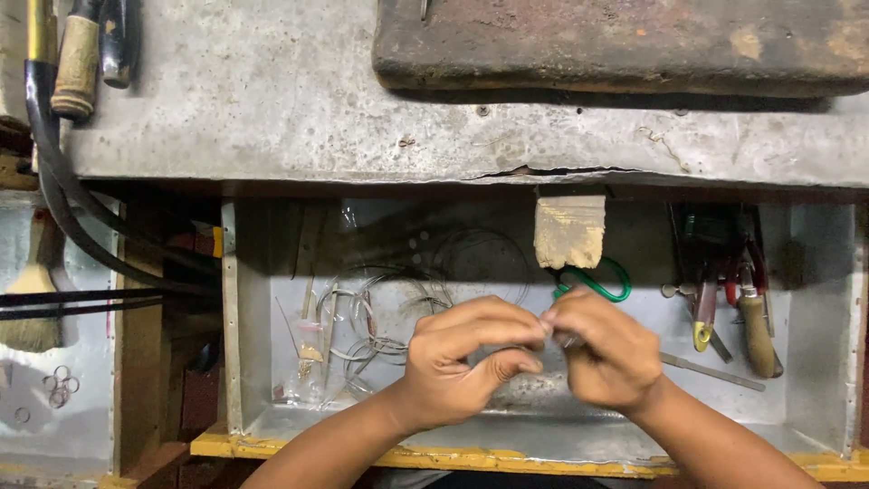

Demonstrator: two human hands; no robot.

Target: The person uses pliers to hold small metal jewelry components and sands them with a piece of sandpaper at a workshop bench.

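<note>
Your left hand [466, 362] and right hand [602, 349] meet fingertip to fingertip over the middle of the metal tray [815, 398], pinching something too small to identify. Wire coils [380, 308] lie toward its left edge, pliers [724, 299] by its right.

Two hands: left hand [466, 358], right hand [602, 349]. One brush [32, 303]. One wooden block [568, 231]. One green loop [597, 281]. One drawer [815, 362]. One slab [625, 41]. Small rings [59, 385]: count unclear.
</note>
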